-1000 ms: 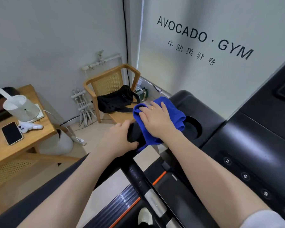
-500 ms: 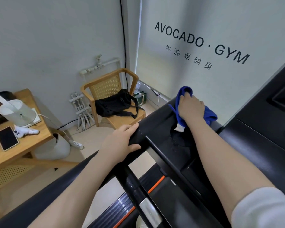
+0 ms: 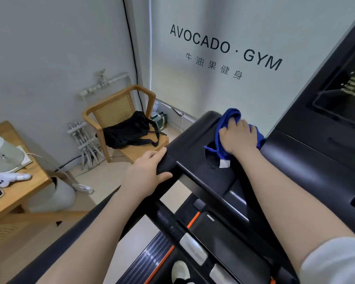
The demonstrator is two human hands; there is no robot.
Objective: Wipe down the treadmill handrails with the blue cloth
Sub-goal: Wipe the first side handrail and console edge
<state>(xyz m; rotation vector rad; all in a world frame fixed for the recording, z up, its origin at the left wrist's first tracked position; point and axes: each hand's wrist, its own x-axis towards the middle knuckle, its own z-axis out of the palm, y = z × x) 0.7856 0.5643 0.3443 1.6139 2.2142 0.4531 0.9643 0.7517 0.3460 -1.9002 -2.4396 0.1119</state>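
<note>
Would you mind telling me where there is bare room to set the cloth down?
The chair seat is bare in front of the black bag. The table has a bare strip at its near right corner, beside the white toy. The cup recess is crowded: the blue cloth and right hand cover it.

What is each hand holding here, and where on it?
Right hand presses the bunched blue cloth from above; left hand grips the handrail corner.

blue cloth [image 3: 226,121] partly under right hand [image 3: 237,138], console screen [image 3: 344,95] text blurred
</note>
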